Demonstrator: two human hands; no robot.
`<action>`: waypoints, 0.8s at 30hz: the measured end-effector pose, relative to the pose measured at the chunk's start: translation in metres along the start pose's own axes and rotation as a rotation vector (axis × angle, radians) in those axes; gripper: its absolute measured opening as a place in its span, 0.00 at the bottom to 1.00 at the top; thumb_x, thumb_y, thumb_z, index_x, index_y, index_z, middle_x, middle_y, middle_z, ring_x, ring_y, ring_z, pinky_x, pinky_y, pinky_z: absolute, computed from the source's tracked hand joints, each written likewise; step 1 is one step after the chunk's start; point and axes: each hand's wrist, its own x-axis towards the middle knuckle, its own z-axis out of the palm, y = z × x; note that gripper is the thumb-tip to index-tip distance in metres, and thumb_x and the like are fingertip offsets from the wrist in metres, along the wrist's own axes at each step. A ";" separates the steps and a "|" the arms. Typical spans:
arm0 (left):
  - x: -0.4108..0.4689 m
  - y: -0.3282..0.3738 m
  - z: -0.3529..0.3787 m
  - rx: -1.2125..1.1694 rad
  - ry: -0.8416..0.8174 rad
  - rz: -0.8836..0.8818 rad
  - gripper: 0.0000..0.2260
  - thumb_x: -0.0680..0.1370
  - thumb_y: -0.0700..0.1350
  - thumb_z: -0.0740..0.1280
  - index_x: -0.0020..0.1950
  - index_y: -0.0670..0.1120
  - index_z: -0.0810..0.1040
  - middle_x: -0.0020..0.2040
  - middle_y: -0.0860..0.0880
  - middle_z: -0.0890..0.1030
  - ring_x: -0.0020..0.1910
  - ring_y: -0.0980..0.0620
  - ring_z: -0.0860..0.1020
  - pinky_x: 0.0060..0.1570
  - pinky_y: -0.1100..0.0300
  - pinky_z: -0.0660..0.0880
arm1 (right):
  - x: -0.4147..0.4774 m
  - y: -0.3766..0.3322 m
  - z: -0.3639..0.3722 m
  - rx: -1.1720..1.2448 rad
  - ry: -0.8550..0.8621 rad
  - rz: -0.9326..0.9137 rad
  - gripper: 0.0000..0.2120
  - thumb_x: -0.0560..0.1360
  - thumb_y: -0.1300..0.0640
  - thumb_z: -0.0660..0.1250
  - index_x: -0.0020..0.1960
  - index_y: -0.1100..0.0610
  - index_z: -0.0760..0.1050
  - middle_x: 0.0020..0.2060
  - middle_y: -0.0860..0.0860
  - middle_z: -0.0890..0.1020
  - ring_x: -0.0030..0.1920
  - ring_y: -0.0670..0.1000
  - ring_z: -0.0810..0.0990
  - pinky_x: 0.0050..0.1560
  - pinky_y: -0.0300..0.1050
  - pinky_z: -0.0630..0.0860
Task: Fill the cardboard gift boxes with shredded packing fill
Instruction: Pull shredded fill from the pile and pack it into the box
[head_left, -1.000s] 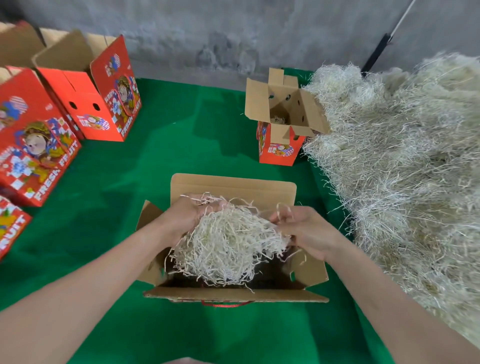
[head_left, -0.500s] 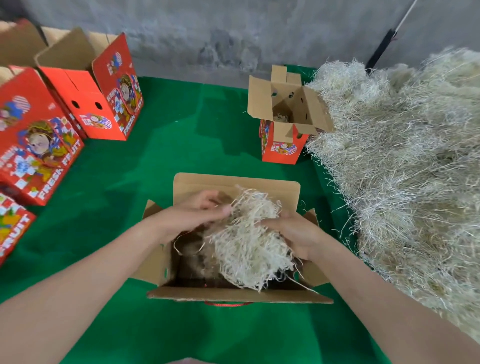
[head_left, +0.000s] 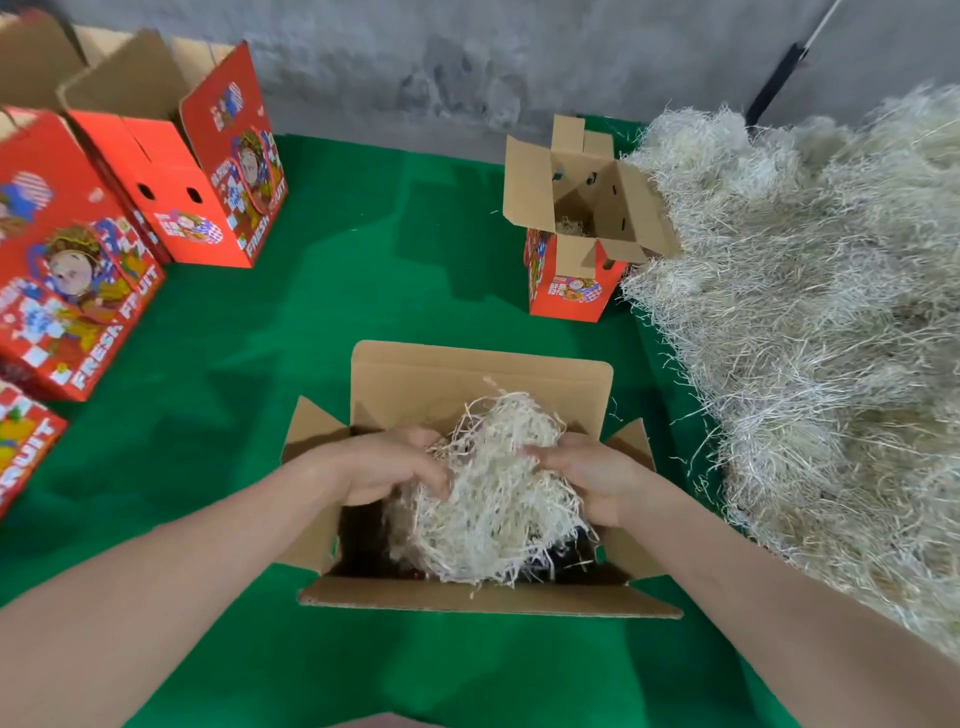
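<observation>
The left hand (head_left: 387, 470) and right hand (head_left: 587, 475) have pushed the shredded fill (head_left: 493, 499) deeper into the box (head_left: 467, 374), each grip curled round it.

An open box (head_left: 483, 374) stands near and central on the cloth (head_left: 363, 270), with a clump of fill (head_left: 493, 499) in its mouth, partly above the rim. To its right the fill pile (head_left: 805, 338) runs from near to far, and a smaller box (head_left: 566, 291) stands farther back, touching the pile's left side. Well apart at the left sit a far-left box (head_left: 218, 171), a middle-left box (head_left: 67, 280) just nearer, and a near-left box (head_left: 21, 447) at the edge.
</observation>
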 end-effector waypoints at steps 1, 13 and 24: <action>0.003 -0.002 0.001 0.270 0.055 0.001 0.39 0.72 0.41 0.71 0.76 0.46 0.51 0.76 0.47 0.55 0.73 0.47 0.57 0.70 0.55 0.56 | 0.004 0.003 0.000 -0.265 0.039 -0.024 0.43 0.71 0.49 0.71 0.75 0.60 0.50 0.70 0.57 0.65 0.68 0.55 0.67 0.67 0.53 0.64; 0.033 -0.024 0.017 1.522 0.223 -0.080 0.22 0.78 0.40 0.62 0.71 0.38 0.61 0.67 0.40 0.69 0.63 0.43 0.70 0.59 0.53 0.71 | 0.046 0.019 0.031 -1.673 0.029 0.074 0.22 0.75 0.70 0.61 0.69 0.66 0.65 0.64 0.62 0.72 0.60 0.62 0.74 0.58 0.54 0.74; 0.076 -0.039 0.014 1.633 0.015 -0.233 0.17 0.80 0.37 0.58 0.69 0.41 0.68 0.67 0.43 0.71 0.63 0.42 0.72 0.45 0.51 0.74 | 0.054 0.003 0.033 -1.849 -0.070 0.000 0.15 0.76 0.65 0.62 0.62 0.63 0.73 0.61 0.58 0.76 0.56 0.58 0.76 0.47 0.51 0.76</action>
